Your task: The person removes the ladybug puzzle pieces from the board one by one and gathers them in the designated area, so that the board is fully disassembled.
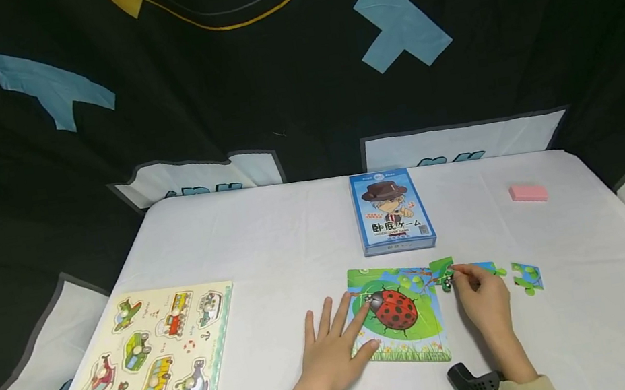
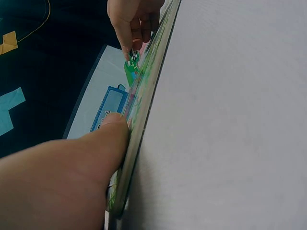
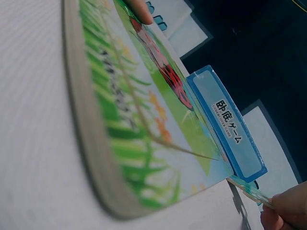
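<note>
A square ladybug puzzle board [image 1: 417, 349] lies on the white table in the head view. My left hand [image 1: 330, 356] rests spread over its left side, fingers straight; the left wrist view shows the thumb [image 2: 112, 132] at the board's edge. My right hand [image 1: 485, 300] pinches a green puzzle piece [image 1: 441, 264] between thumb and fingertips at the board's upper right corner. In the right wrist view that piece shows edge-on, tilted at the fingertips [image 3: 288, 203]. Partly behind the right hand is a blue-green piece [image 1: 486, 266], and a second loose piece [image 1: 527, 277] lies farther right.
Behind the board lies a blue card game box [image 1: 394, 216]. A pink block [image 1: 528, 193] is at the back right. At the left, a large peg puzzle board [image 1: 154, 356] with vehicle pictures reaches the front of the view. A black curtain [image 1: 272, 92] hangs behind the table.
</note>
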`<control>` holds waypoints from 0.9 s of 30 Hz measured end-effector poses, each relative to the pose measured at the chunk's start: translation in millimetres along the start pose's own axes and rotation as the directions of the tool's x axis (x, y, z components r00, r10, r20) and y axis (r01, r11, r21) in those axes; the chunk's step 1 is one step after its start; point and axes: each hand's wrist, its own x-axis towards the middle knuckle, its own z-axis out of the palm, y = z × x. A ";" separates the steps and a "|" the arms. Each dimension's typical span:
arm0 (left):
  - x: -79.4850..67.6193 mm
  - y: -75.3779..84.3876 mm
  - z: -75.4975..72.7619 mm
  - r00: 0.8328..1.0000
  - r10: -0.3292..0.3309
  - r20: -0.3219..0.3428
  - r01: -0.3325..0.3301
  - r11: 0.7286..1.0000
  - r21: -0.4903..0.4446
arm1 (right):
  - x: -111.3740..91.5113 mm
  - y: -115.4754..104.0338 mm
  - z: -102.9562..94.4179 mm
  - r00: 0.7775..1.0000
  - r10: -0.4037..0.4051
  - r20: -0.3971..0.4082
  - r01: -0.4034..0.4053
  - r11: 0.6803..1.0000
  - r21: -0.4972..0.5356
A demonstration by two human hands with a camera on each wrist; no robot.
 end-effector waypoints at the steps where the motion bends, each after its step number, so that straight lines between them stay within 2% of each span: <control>1: -0.1 -0.1 0.1 1.000 -0.001 -0.001 0.001 1.000 -0.001 | -0.1 0.1 0.2 1.000 0.000 0.001 0.000 1.000 0.001; 14: -1.4 -1.2 0.6 1.000 0.003 -0.001 -0.003 1.000 0.002 | -0.2 1.6 4.5 0.999 -0.044 -0.029 0.044 0.999 0.012; 22: -0.3 -1.3 0.5 1.000 0.002 0.006 -0.002 1.000 -0.005 | 1.0 -0.4 3.1 1.000 -0.014 0.004 0.014 1.000 0.027; 24: 0.3 -1.8 1.6 1.000 0.002 0.010 -0.002 1.000 -0.005 | 0.3 -0.6 1.8 0.999 -0.041 0.009 0.040 0.998 0.042; 27: 0.7 -2.4 2.2 1.000 0.006 0.004 -0.006 1.000 -0.007 | -4.0 -0.5 -0.1 0.989 -0.139 0.051 0.136 0.989 0.064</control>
